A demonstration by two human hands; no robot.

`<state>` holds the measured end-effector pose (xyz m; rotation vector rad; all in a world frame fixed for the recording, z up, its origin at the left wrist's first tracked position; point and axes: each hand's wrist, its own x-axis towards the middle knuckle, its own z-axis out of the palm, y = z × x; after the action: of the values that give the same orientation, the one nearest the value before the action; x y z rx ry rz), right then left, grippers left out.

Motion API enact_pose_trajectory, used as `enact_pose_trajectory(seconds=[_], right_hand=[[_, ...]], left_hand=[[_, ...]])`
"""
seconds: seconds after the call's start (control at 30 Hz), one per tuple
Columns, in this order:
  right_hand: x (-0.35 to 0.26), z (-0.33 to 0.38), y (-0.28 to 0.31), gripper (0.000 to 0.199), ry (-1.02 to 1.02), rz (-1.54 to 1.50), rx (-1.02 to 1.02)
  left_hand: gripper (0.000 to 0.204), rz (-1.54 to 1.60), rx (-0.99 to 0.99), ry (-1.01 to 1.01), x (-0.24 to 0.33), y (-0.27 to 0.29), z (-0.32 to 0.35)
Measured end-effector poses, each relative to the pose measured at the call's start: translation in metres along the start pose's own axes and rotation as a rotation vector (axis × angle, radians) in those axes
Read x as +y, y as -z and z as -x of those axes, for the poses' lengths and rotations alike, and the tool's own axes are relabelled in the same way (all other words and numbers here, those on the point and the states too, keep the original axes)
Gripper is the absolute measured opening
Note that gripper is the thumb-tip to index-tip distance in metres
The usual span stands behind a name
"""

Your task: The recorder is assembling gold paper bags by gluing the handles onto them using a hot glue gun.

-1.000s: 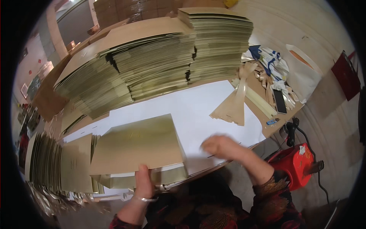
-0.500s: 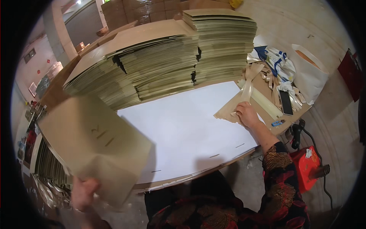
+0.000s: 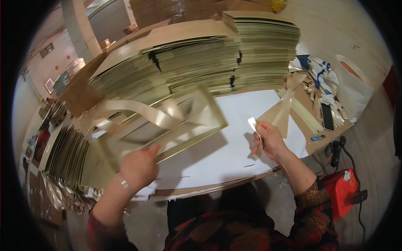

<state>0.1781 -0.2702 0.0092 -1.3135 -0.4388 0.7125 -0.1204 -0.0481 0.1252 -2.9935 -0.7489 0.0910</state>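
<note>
My left hand [image 3: 138,167] is closed on the near rim of a gold paper gift bag [image 3: 176,147], which is blurred by motion. The bag is tilted so its open mouth shows, and a wide cream ribbon [image 3: 138,109] loops over it. My right hand [image 3: 269,140] is closed, pinching a short strip of pale ribbon [image 3: 252,122] whose light end sticks up past the thumb. Behind that hand a bundle of cream ribbons [image 3: 289,100] lies spread across a white sheet [image 3: 247,108] on the table.
Tall stacks of flat gold card [image 3: 197,62] line the back of the table. At the right lie a phone [image 3: 327,117], a small blue tool [image 3: 318,138] and a white bag [image 3: 354,92]. A red stool [image 3: 338,194] stands below. Folded bags [image 3: 67,154] stand at the left.
The gold bag has turned from its flat face to its open mouth and swung right over the sheet. My right hand has lifted off the ribbon bundle with a strip. The view has shifted.
</note>
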Motion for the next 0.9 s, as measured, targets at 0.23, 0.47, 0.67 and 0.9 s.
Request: enact_pose_trajectory(seconds=[0.23, 0.47, 0.67, 0.9], right_hand=[[0.034, 0.055, -0.088, 0.023, -0.319, -0.082, -0.274], [0.088, 0.046, -0.121, 0.03, -0.22, 0.111, -0.522], [0.059, 0.062, -0.107, 0.034, -0.354, 0.327, -0.699], [0.071, 0.062, -0.108, 0.033, -0.387, 0.317, -0.64]], left_hand=[[0.066, 0.665, -0.212, 0.105, 0.001, -0.065, -0.089], [0.046, 0.467, -0.204, -0.041, 0.019, -0.086, -0.103], [0.054, 0.127, 0.307, -0.829, 0.049, -0.058, -0.045], [0.046, 2.603, 0.388, -0.069, -0.006, -0.003, -0.117]])
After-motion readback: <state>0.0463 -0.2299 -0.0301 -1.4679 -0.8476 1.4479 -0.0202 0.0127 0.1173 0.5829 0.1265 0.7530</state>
